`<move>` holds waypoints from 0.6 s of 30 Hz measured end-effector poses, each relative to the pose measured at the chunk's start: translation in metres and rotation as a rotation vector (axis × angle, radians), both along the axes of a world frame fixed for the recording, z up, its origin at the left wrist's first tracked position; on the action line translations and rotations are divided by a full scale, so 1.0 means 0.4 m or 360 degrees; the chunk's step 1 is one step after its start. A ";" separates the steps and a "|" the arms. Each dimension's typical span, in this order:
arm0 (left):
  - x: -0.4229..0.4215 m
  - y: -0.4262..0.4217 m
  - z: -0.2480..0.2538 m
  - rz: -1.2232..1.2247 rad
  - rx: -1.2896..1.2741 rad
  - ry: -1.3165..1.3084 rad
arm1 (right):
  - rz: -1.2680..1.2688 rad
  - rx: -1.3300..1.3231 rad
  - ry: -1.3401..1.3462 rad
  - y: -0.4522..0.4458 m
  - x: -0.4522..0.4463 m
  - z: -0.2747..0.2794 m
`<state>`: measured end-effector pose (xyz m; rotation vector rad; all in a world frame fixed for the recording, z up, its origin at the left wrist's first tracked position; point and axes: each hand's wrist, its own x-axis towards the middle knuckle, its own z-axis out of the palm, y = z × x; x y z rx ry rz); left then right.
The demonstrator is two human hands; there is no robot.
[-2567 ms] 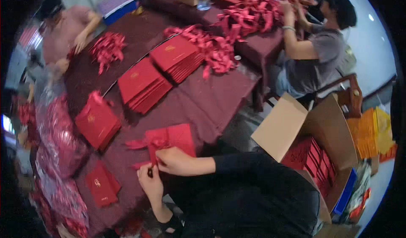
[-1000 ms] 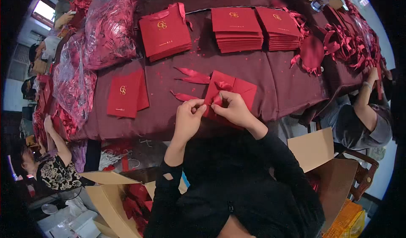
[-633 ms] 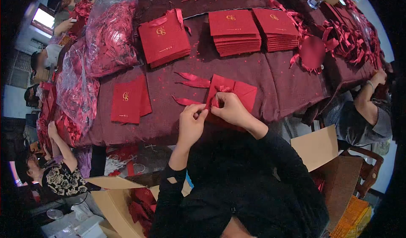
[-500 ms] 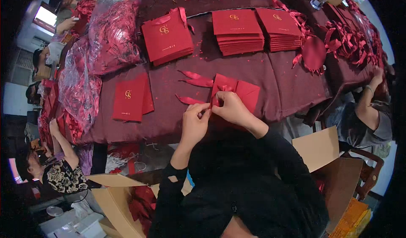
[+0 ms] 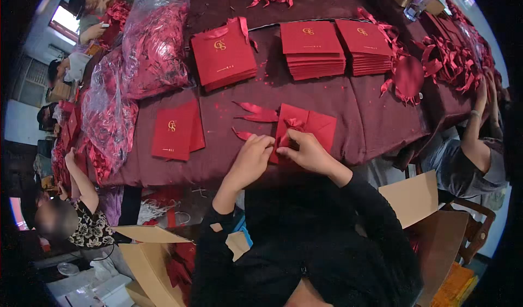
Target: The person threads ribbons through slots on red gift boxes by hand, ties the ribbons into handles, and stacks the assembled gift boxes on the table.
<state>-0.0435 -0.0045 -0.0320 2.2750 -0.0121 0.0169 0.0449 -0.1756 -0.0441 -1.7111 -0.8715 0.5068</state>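
Observation:
A red paper bag [image 5: 321, 130] with folded flaps lies in front of me on the table, close to the edge. Red ribbon [image 5: 294, 124] is bunched on its left part, and loose ribbon tails [image 5: 256, 112] stretch left over the cloth. My left hand [image 5: 251, 160] is closed at the bag's lower left edge, fingertips pinched together. My right hand [image 5: 309, 153] curls over the bag's lower part, thumb and fingers close together just below the bunched ribbon. What lies exactly between the fingertips is hidden.
Stacks of red bags [image 5: 313, 50] stand across the table, and a few bags [image 5: 177, 132] lie at left. Clear plastic sacks [image 5: 155, 50] of ribbon sit farther left. Open cardboard boxes [image 5: 411, 198] flank me. Other people work at both sides, one with a patterned sleeve [image 5: 90, 225].
My hands have moved slightly apart; the left fingers have slid down from the right ones. The view has shifted a little, so the table appears lower.

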 end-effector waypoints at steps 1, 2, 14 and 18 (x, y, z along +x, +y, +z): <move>0.004 0.000 0.001 -0.0008 0.0004 0.0001 | -0.0008 0.0004 0.0001 -0.002 0.001 -0.002; 0.007 0.001 0.001 -0.0047 0.0044 0.0005 | -0.0038 -0.0022 0.0088 -0.006 0.002 -0.005; -0.022 0.067 0.005 0.0033 0.0483 -0.0239 | -0.0054 0.0167 0.0652 -0.020 0.002 -0.026; -0.080 0.179 0.013 0.0247 0.0780 -0.0204 | -0.0003 0.0119 0.0444 -0.020 0.004 -0.036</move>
